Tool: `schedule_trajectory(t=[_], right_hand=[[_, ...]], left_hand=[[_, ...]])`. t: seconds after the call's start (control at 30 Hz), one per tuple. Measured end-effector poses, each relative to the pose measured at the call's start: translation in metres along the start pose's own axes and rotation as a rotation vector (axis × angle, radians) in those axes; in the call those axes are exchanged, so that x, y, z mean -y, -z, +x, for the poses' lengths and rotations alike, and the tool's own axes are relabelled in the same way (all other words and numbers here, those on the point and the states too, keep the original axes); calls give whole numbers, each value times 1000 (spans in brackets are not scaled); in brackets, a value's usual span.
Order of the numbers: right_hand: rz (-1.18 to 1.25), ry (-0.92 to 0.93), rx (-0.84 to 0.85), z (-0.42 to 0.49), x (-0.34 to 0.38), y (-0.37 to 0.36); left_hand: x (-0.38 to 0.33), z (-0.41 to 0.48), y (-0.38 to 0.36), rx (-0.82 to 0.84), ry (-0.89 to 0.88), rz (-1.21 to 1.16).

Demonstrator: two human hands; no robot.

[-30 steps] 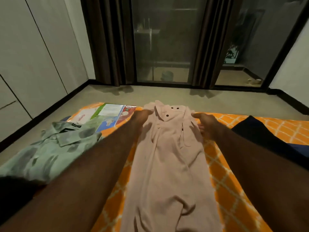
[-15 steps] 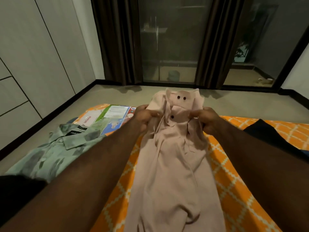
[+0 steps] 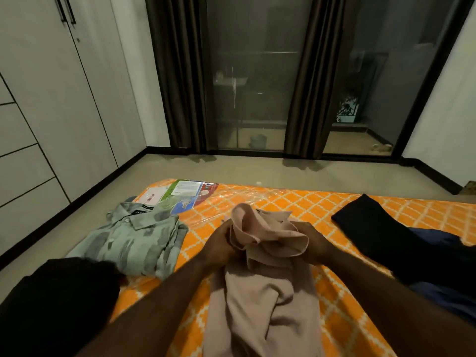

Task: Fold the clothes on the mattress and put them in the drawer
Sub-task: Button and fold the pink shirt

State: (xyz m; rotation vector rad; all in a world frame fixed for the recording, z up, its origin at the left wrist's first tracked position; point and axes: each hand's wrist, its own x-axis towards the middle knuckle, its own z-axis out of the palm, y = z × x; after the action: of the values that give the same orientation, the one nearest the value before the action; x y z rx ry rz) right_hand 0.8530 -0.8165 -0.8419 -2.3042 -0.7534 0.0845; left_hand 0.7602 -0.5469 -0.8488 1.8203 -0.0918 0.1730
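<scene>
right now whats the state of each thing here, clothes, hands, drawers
pink shirt: top end bunched up in both hands, rest lying on the mattress
left hand: grips the pink shirt's top
right hand: grips the pink shirt's top
green shirt: folded, lying flat on the mattress
dark garment: lying on the mattress, fold unclear
wardrobe doors: closed
drawers: closed
</scene>
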Motion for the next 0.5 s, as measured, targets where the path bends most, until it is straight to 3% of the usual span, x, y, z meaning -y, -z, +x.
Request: schedule_trajectory(t=[0.1,0.17,0.27,0.37,0.5], right_hand=[[-59,8,31,-22,12,1],[59,82,66,-26,23,6],[320,-49,214,-29,30,22],[529,-153,344,-33,34,37],[649,-209,344,-36,50,42]], left_hand=[[7,-10,1,21,45,104],[4,-11,5,45,31,250],[1,-9,13,84,-87,418],[-5,-13,18,86,-158,435],[-13,-23,19,96,-263,459]])
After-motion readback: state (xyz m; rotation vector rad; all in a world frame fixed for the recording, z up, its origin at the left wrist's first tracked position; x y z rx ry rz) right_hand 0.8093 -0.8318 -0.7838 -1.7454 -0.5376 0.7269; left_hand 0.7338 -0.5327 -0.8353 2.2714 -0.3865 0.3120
